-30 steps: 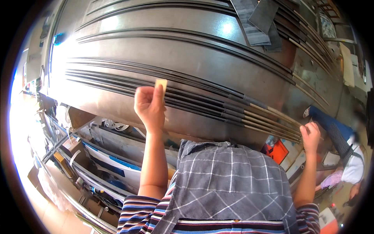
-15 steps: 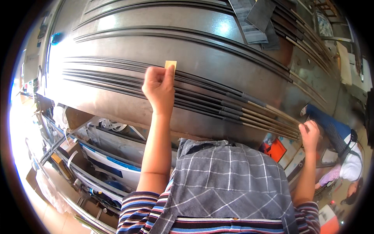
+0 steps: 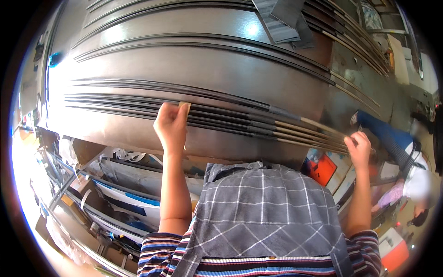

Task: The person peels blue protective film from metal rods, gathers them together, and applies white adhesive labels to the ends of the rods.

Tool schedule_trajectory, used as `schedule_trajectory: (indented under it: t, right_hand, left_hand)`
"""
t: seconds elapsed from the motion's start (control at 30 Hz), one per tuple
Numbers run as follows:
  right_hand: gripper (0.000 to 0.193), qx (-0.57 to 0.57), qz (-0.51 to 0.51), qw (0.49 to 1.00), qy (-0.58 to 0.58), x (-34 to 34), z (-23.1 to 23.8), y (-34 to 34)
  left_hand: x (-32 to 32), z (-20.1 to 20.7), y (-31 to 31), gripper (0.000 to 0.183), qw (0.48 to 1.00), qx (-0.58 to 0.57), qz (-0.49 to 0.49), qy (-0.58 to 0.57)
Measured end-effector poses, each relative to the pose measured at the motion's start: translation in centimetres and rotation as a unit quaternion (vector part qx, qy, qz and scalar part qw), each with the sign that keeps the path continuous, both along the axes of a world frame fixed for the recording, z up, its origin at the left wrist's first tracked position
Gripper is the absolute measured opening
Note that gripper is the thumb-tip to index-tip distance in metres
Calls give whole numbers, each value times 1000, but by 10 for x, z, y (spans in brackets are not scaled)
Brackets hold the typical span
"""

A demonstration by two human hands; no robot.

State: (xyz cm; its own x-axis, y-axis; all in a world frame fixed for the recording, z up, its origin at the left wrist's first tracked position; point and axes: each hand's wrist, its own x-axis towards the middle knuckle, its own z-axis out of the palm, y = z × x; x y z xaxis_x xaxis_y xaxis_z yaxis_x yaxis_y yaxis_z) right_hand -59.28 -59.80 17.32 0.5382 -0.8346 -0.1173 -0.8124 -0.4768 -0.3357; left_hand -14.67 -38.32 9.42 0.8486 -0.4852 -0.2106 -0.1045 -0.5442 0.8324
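My left hand (image 3: 170, 127) is closed, thumb against fingers, on a small flat tan piece (image 3: 185, 105), perhaps card or sandpaper. It lies over a nearby bundle of long thin dark rods (image 3: 221, 117); whether the piece presses on them is hard to see. These rods end in tan lengths (image 3: 309, 135) at the right, with grey sleeve-like bands where the colours meet. At those tan ends my right hand (image 3: 358, 145) is closed, with thumb and fingertips pinching them. The exact tips are hidden behind the fingers.
More dark rods (image 3: 198, 40) lie across the metal table (image 3: 161, 62). Grey flat sheets (image 3: 281, 21) are stacked at the far side. Below the near edge, a rack (image 3: 134, 177) holds boards and bags. An orange item (image 3: 323, 169) and another person in blue (image 3: 387, 131) are at the right.
My left hand has come nearer to me with the tan piece, from the farther rods to the nearer ones. My right hand stays at the tan ends. The whole view has shifted slightly.
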Motion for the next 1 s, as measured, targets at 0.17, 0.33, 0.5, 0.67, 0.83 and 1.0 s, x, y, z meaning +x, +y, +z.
schedule_trajectory:
  t: [0.17,0.33,0.5,0.67,0.83,1.0]
  right_hand:
    - [29,-21,6,1000,-11,4,-2,2]
    - [32,-32,12,999,-20,4,-1,3]
    - [36,-39,9,999,-15,-1,-7,4]
    - [38,-46,9,999,-25,1,-10,4]
    - [38,-38,8,999,-26,-2,-14,6]
    - [37,-41,9,999,-25,3,-9,3]
  left_hand:
    - [-28,26,-31,22,979,-190,71,0]
    - [-27,-4,-21,22,992,-91,-16,-81]
    - [-65,20,-21,21,984,-155,60,-61]
    - [-58,8,-49,24,991,-135,0,8]
    - [-70,14,-14,28,997,-66,26,29]
    - [-68,24,-53,25,981,-193,26,19]
